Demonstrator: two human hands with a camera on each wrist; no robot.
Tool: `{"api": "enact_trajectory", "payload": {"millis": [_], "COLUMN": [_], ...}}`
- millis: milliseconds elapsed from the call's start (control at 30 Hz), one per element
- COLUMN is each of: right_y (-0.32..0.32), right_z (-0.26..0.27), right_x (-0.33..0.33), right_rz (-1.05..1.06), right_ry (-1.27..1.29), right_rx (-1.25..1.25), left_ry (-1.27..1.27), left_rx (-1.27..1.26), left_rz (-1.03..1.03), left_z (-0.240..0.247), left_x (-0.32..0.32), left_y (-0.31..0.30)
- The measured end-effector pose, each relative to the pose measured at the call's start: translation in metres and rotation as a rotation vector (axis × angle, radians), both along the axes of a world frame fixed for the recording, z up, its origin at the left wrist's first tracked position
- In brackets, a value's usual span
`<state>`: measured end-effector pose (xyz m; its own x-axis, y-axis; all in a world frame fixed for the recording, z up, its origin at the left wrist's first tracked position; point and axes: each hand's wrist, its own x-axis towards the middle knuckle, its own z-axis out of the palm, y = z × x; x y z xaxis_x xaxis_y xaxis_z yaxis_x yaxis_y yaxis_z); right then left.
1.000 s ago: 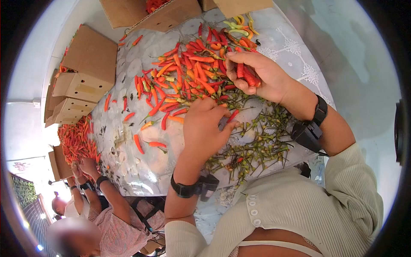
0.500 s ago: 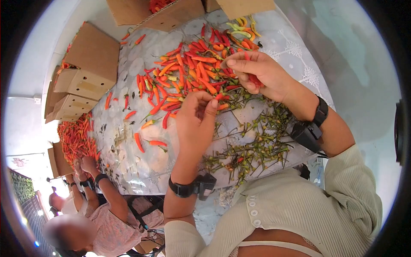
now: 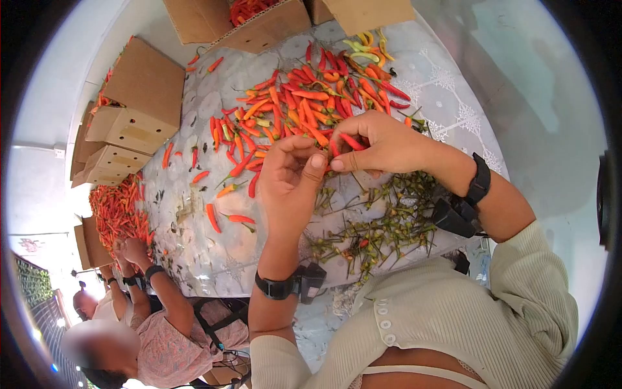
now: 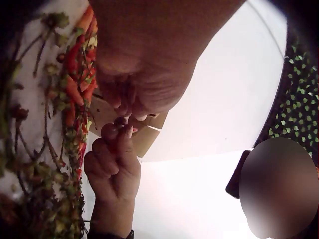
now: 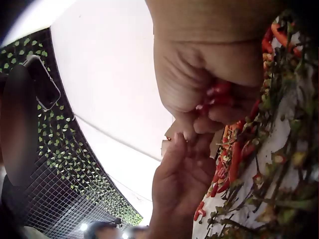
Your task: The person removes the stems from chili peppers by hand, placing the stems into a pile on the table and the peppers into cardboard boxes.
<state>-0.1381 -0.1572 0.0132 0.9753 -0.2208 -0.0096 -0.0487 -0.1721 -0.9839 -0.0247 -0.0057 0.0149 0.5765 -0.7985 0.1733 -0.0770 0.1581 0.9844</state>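
In the head view my left hand (image 3: 288, 185) and right hand (image 3: 385, 146) meet over the near edge of the chili pile. My right hand curls round several red chilies (image 3: 352, 142), which also show in its palm (image 5: 218, 97) in the right wrist view. Its thumb and finger close on one red chili (image 3: 334, 149) at the left hand's fingertips. With thumb and fingers, my left hand pinches the end of that chili; the exact spot is mostly hidden by the fingers. Beyond the hands lies a pile of red and orange chilies (image 3: 308, 107).
Green stems (image 3: 382, 227) lie heaped on the patterned tablecloth (image 3: 453, 97) close to my body. Yellow-green chilies (image 3: 366, 55) sit at the far end. Cardboard boxes (image 3: 146, 91) stand left and at the back (image 3: 272, 29). Another person's hands (image 3: 133, 249) work at a second chili pile (image 3: 116, 211).
The left hand has lifted from beside the stems toward the pile with a red chili. The right hand has come left and down to meet it, uncovering chilies at the pile's right side.
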Motion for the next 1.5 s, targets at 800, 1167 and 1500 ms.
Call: {"api": "enact_trajectory", "payload": {"millis": [800, 1167, 1500], "right_y": [0.002, 0.006, -0.009], "right_z": [-0.003, 0.001, -0.001], "right_x": [0.001, 0.0, 0.003], "right_rz": [-0.066, 0.018, -0.164], "right_ry": [-0.137, 0.006, -0.125], "right_rx": [0.038, 0.354, 0.944], "left_ry": [-0.014, -0.109, 0.005], "left_rx": [0.111, 0.05, -0.108], "left_rz": [-0.159, -0.218, -0.254], "left_z": [-0.007, -0.011, -0.003], "left_x": [0.009, 0.013, 0.019], "left_y": [0.004, 0.006, 0.007]}}
